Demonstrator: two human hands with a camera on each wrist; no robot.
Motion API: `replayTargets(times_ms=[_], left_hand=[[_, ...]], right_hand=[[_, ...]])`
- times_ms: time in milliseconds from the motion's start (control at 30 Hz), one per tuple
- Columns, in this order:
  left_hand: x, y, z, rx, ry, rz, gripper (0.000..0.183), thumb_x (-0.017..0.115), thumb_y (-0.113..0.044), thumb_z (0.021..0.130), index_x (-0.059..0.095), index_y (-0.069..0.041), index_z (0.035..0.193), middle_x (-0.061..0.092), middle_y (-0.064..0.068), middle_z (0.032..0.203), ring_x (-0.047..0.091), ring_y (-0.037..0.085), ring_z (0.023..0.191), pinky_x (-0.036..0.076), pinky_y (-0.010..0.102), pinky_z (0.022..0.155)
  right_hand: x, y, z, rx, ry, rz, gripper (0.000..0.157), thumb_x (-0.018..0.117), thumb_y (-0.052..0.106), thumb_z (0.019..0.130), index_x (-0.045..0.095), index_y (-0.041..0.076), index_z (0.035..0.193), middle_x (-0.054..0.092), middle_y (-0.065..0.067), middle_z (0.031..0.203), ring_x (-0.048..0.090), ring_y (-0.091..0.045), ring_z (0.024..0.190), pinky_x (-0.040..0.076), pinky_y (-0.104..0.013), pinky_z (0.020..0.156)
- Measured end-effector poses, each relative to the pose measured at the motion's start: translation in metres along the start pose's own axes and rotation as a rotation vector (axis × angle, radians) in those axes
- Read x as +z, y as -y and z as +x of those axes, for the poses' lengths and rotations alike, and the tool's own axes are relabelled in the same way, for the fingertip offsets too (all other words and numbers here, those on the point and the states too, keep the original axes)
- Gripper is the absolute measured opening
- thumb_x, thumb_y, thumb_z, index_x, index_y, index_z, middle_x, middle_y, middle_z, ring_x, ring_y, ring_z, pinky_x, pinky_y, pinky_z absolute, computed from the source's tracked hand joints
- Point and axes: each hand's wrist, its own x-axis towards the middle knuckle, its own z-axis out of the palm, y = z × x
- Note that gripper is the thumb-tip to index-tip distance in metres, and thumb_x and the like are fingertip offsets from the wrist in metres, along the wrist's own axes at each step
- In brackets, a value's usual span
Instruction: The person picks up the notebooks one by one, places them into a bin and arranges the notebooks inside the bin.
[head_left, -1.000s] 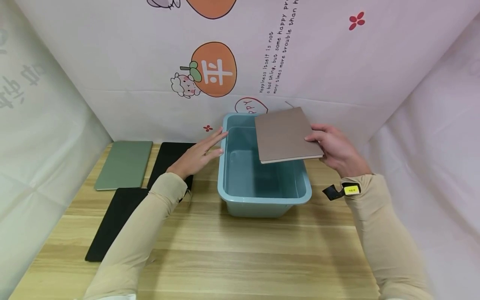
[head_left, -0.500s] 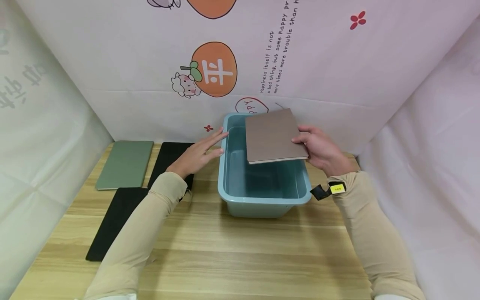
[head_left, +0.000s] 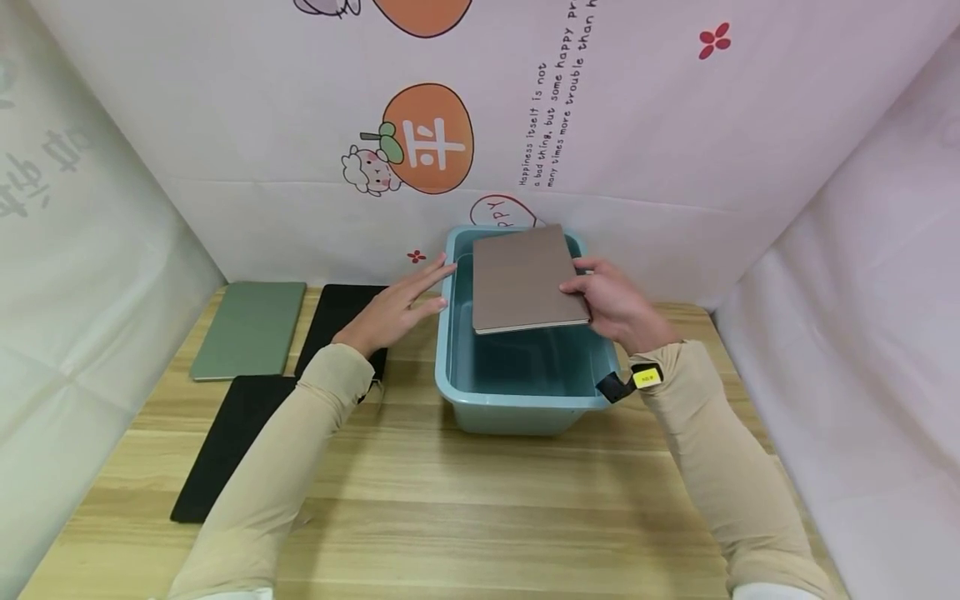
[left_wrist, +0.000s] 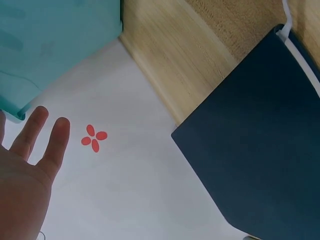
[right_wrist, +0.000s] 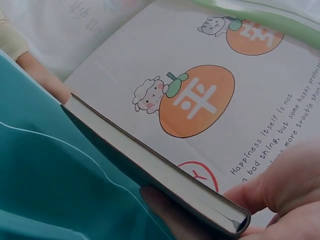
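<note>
The brown notebook (head_left: 521,279) is between the thumb and fingers of your right hand, above the bin. Farthest left of your left fingers, a green notebook (head_left: 247,329) lies flat on the wooden table (head_left: 480,517). Nearer you, left of your forearm, is a black notebook (head_left: 225,442); a second black notebook (head_left: 333,312) lies just behind your left fingers, partly under your wrist. Your left hand (head_left: 390,317) holds nothing, its fingers straight and spread; you cannot tell whether their tips touch the bin's rim. Right of those fingertips stands the blue-green bin (head_left: 525,400). Your right hand (head_left: 618,304) pinches the brown notebook by its right edge, thumb on the upper cover, the page edges facing you.
</note>
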Motion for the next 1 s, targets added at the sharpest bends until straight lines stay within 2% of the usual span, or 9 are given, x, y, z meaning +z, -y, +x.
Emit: replayTargets(times_ms=[67, 133, 333, 600, 700, 833, 1000], left_hand=[[0.000, 0.001, 0.000, 0.002, 0.003, 0.003, 0.060, 0.038, -0.062, 0.104, 0.019, -0.049, 0.160, 0.009, -0.015, 0.173, 0.016, 0.021, 0.161, 0.024, 0.063, 0.124], [0.000, 0.001, 0.001, 0.006, 0.005, 0.002, 0.060, 0.038, -0.062, 0.104, 0.019, -0.049, 0.160, 0.009, -0.015, 0.173, 0.016, 0.020, 0.161, 0.025, 0.063, 0.124], [-0.001, 0.000, 0.001, 0.024, 0.003, 0.017, 0.061, 0.038, -0.062, 0.105, 0.020, -0.046, 0.161, 0.011, -0.011, 0.173, 0.019, 0.021, 0.160, 0.028, 0.062, 0.123], [-0.002, -0.002, -0.001, 0.016, 0.006, 0.007, 0.061, 0.037, -0.061, 0.105, 0.019, -0.046, 0.161, 0.007, -0.018, 0.172, 0.017, 0.023, 0.161, 0.025, 0.062, 0.124], [-0.001, -0.001, 0.000, 0.015, 0.003, 0.008, 0.061, 0.037, -0.062, 0.105, 0.019, -0.047, 0.161, 0.008, -0.016, 0.173, 0.017, 0.024, 0.161, 0.024, 0.062, 0.124], [0.000, 0.001, 0.000, 0.017, 0.002, 0.006, 0.060, 0.037, -0.062, 0.105, 0.018, -0.047, 0.161, 0.009, -0.012, 0.174, 0.016, 0.024, 0.161, 0.023, 0.062, 0.125], [0.000, 0.000, 0.000, 0.009, 0.002, 0.004, 0.061, 0.037, -0.062, 0.105, 0.019, -0.046, 0.161, 0.009, -0.014, 0.173, 0.015, 0.022, 0.161, 0.022, 0.062, 0.125]], right_hand=[[0.004, 0.000, 0.003, 0.006, 0.010, 0.007, 0.065, 0.037, 0.003, 0.107, 0.008, 0.008, 0.164, 0.034, -0.019, 0.159, 0.054, -0.021, 0.128, 0.059, -0.022, 0.083], [0.007, 0.000, 0.006, 0.007, 0.015, 0.005, 0.063, 0.037, 0.002, 0.107, 0.011, 0.007, 0.164, 0.035, -0.020, 0.159, 0.055, -0.022, 0.128, 0.060, -0.022, 0.082], [0.015, -0.004, 0.014, 0.010, 0.021, -0.016, 0.058, 0.037, 0.001, 0.106, 0.020, 0.003, 0.161, 0.044, -0.019, 0.148, 0.066, -0.012, 0.104, 0.061, -0.025, 0.080], [0.022, -0.009, 0.017, -0.001, 0.037, -0.021, 0.052, 0.036, 0.001, 0.106, 0.028, 0.001, 0.158, 0.048, -0.018, 0.141, 0.069, -0.009, 0.096, 0.061, -0.026, 0.080], [0.022, -0.009, 0.018, -0.001, 0.035, -0.019, 0.051, 0.036, 0.000, 0.106, 0.029, 0.000, 0.157, 0.050, -0.016, 0.136, 0.070, -0.008, 0.092, 0.061, -0.026, 0.079], [0.022, -0.009, 0.019, 0.007, 0.025, -0.016, 0.050, 0.036, 0.000, 0.106, 0.031, 0.000, 0.156, 0.051, -0.016, 0.134, 0.070, -0.010, 0.093, 0.061, -0.026, 0.078], [0.023, -0.010, 0.021, 0.031, 0.022, -0.023, 0.051, 0.036, 0.000, 0.105, 0.030, 0.000, 0.156, 0.049, -0.016, 0.136, 0.066, -0.014, 0.101, 0.061, -0.026, 0.079]])
